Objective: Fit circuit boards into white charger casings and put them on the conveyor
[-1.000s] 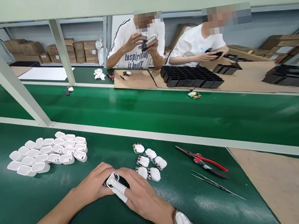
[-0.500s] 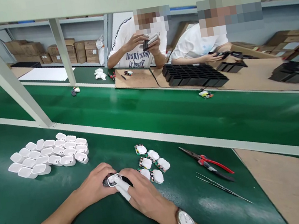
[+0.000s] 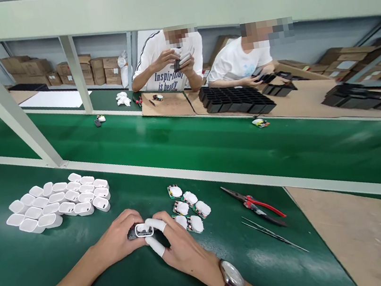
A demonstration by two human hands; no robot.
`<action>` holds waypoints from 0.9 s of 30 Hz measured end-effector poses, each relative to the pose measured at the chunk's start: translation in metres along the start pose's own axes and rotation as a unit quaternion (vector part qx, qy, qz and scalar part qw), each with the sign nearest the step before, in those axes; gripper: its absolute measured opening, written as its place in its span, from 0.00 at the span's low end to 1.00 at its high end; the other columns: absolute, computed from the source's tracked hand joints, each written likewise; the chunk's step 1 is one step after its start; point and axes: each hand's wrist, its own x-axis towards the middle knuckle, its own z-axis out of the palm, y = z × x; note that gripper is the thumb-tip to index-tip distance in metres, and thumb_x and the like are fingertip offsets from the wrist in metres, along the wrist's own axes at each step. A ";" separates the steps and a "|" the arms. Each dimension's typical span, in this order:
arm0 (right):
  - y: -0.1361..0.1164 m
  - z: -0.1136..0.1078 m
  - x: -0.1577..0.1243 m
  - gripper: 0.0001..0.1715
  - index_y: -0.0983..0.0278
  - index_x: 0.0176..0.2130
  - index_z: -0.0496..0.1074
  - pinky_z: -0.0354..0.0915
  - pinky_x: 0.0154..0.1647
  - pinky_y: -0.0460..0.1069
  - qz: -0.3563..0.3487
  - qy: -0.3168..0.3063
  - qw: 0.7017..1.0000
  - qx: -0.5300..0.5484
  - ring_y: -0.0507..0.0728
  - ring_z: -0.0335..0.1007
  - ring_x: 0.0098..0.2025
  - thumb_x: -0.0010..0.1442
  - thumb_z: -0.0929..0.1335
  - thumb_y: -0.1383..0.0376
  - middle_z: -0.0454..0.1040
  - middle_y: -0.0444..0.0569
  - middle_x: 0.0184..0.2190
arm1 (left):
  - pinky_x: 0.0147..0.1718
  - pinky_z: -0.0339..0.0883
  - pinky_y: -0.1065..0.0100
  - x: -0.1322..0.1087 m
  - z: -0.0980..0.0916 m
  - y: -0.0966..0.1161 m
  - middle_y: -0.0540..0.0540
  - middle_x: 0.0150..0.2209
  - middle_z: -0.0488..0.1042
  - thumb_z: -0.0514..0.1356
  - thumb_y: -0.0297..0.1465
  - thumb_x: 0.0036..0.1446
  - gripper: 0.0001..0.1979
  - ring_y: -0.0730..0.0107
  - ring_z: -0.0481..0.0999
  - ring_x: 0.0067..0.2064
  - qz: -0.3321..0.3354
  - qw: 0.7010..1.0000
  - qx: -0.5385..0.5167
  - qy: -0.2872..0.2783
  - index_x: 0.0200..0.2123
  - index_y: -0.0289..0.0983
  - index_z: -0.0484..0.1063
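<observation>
My left hand (image 3: pixel 127 236) is wrapped round a white casing (image 3: pixel 144 230), whose open end faces up and shows dark and pale parts inside. The thumb and forefinger of my right hand (image 3: pixel 174 238), both in white finger covers, close on the casing's right end. A dark thing shows between my left fingers and the casing; what it is cannot be made out. Right of my hands lie several circuit boards (image 3: pixel 196 224) with white tops. Several empty white casings (image 3: pixel 50 220) stand in rows at the left.
Red-and-black pliers (image 3: pixel 255 204) and metal tweezers (image 3: pixel 276 234) lie at the right, near a brown board (image 3: pixel 367 226). A white rail (image 3: pixel 181 175) borders a green belt (image 3: pixel 162 142). Across it, two people work beside black trays (image 3: pixel 236 100). A slanted post (image 3: pixel 7 94) stands left.
My right forefinger and thumb have moved from over the casing's opening to its right end, spreading apart round it. The casing's opening shows more fully. The whole view has shifted slightly.
</observation>
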 end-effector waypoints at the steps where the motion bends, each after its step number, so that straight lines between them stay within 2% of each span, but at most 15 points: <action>1: 0.001 -0.002 -0.001 0.23 0.60 0.64 0.63 0.77 0.46 0.58 0.005 0.015 1.000 0.011 0.61 0.73 0.47 0.72 0.66 0.67 0.70 0.56 0.50 | 0.47 0.78 0.62 -0.002 -0.003 0.001 0.40 0.52 0.74 0.70 0.37 0.64 0.21 0.60 0.79 0.50 0.007 1.000 0.012 0.004 0.55 0.40 0.69; 3: 0.004 -0.007 -0.002 0.27 0.59 0.67 0.59 0.77 0.49 0.58 -0.004 0.055 0.998 0.006 0.62 0.73 0.49 0.73 0.66 0.66 0.71 0.56 0.52 | 0.53 0.77 0.57 -0.004 -0.009 0.004 0.38 0.56 0.73 0.70 0.36 0.63 0.25 0.57 0.78 0.55 0.048 0.998 0.041 0.014 0.59 0.41 0.68; 5: 0.010 -0.012 -0.003 0.26 0.59 0.67 0.60 0.76 0.50 0.58 -0.021 0.097 0.995 -0.021 0.62 0.73 0.51 0.74 0.65 0.68 0.71 0.56 0.51 | 0.55 0.76 0.57 -0.004 -0.013 0.007 0.39 0.56 0.74 0.67 0.32 0.67 0.15 0.57 0.78 0.55 0.107 0.991 0.074 0.022 0.55 0.42 0.72; 7: 0.018 -0.018 -0.004 0.24 0.61 0.66 0.63 0.75 0.49 0.58 -0.031 0.126 0.990 -0.057 0.62 0.74 0.50 0.74 0.65 0.69 0.72 0.56 0.50 | 0.49 0.78 0.61 -0.003 -0.015 0.011 0.41 0.53 0.76 0.62 0.26 0.70 0.08 0.62 0.80 0.50 0.151 0.984 0.093 0.033 0.50 0.41 0.74; 10: 0.032 -0.031 -0.006 0.21 0.62 0.63 0.66 0.74 0.51 0.59 -0.029 0.150 0.982 -0.112 0.62 0.74 0.50 0.73 0.65 0.69 0.73 0.56 0.51 | 0.38 0.76 0.67 -0.001 -0.015 0.018 0.42 0.49 0.77 0.60 0.23 0.70 0.07 0.68 0.80 0.40 0.161 0.982 0.088 0.035 0.47 0.41 0.74; 12: 0.044 -0.041 -0.007 0.18 0.63 0.60 0.69 0.72 0.53 0.61 0.011 0.132 0.978 -0.164 0.64 0.72 0.52 0.73 0.65 0.69 0.72 0.58 0.53 | 0.34 0.73 0.67 0.000 -0.015 0.025 0.42 0.48 0.76 0.59 0.23 0.71 0.06 0.71 0.77 0.35 0.137 0.986 0.093 0.017 0.45 0.40 0.73; 14: 0.057 -0.050 -0.004 0.16 0.65 0.55 0.73 0.70 0.54 0.62 0.085 0.069 0.968 -0.225 0.66 0.70 0.54 0.70 0.66 0.70 0.71 0.61 0.57 | 0.34 0.72 0.67 0.002 -0.017 0.032 0.43 0.45 0.76 0.57 0.24 0.72 0.07 0.71 0.75 0.33 0.116 0.986 0.115 -0.015 0.42 0.40 0.72; 16: 0.070 -0.058 0.005 0.11 0.67 0.49 0.75 0.68 0.53 0.62 0.147 0.006 0.953 -0.265 0.69 0.69 0.54 0.66 0.68 0.70 0.72 0.64 0.55 | 0.36 0.73 0.67 0.013 -0.021 0.036 0.43 0.44 0.76 0.55 0.25 0.72 0.07 0.69 0.77 0.35 0.117 0.983 0.132 -0.051 0.41 0.40 0.72; 18: 0.080 -0.063 0.019 0.06 0.68 0.42 0.76 0.68 0.52 0.62 0.167 -0.021 0.946 -0.276 0.69 0.70 0.50 0.64 0.70 0.68 0.74 0.64 0.47 | 0.39 0.74 0.67 0.036 -0.030 0.035 0.43 0.45 0.76 0.56 0.25 0.70 0.07 0.66 0.79 0.39 0.115 0.980 0.146 -0.076 0.41 0.40 0.73; 20: 0.084 -0.064 0.034 0.04 0.67 0.37 0.76 0.67 0.50 0.60 0.157 -0.026 0.949 -0.274 0.67 0.71 0.46 0.65 0.70 0.68 0.75 0.61 0.41 | 0.43 0.74 0.66 0.075 -0.040 0.026 0.43 0.46 0.76 0.57 0.25 0.68 0.06 0.64 0.80 0.43 0.080 0.978 0.180 -0.071 0.41 0.40 0.73; 22: 0.078 -0.059 0.048 0.03 0.66 0.35 0.75 0.67 0.49 0.57 0.125 -0.038 0.955 -0.267 0.64 0.71 0.45 0.63 0.70 0.69 0.75 0.59 0.40 | 0.48 0.74 0.63 0.122 -0.053 0.010 0.43 0.45 0.76 0.58 0.25 0.65 0.05 0.61 0.80 0.46 0.022 0.972 0.231 -0.036 0.37 0.39 0.73; 24: 0.065 -0.051 0.055 0.02 0.65 0.35 0.75 0.68 0.49 0.55 0.075 -0.054 0.963 -0.254 0.63 0.71 0.44 0.62 0.70 0.70 0.75 0.56 0.41 | 0.47 0.74 0.61 0.168 -0.066 -0.010 0.42 0.43 0.76 0.60 0.25 0.63 0.05 0.59 0.80 0.44 -0.017 0.966 0.258 -0.004 0.33 0.38 0.72; 26: 0.051 -0.043 0.053 0.01 0.64 0.36 0.75 0.69 0.49 0.55 0.027 -0.072 0.968 -0.238 0.62 0.72 0.44 0.61 0.71 0.70 0.76 0.53 0.41 | 0.43 0.74 0.62 0.200 -0.077 -0.029 0.43 0.37 0.75 0.62 0.25 0.60 0.05 0.59 0.80 0.39 -0.051 0.961 0.272 0.014 0.31 0.38 0.72; 27: 0.045 -0.040 0.050 0.03 0.63 0.38 0.75 0.70 0.49 0.55 0.009 -0.078 0.970 -0.229 0.61 0.72 0.45 0.61 0.71 0.70 0.76 0.53 0.42 | 0.42 0.75 0.62 0.209 -0.082 -0.035 0.44 0.36 0.75 0.63 0.25 0.58 0.05 0.60 0.80 0.37 -0.064 0.959 0.275 0.017 0.30 0.37 0.72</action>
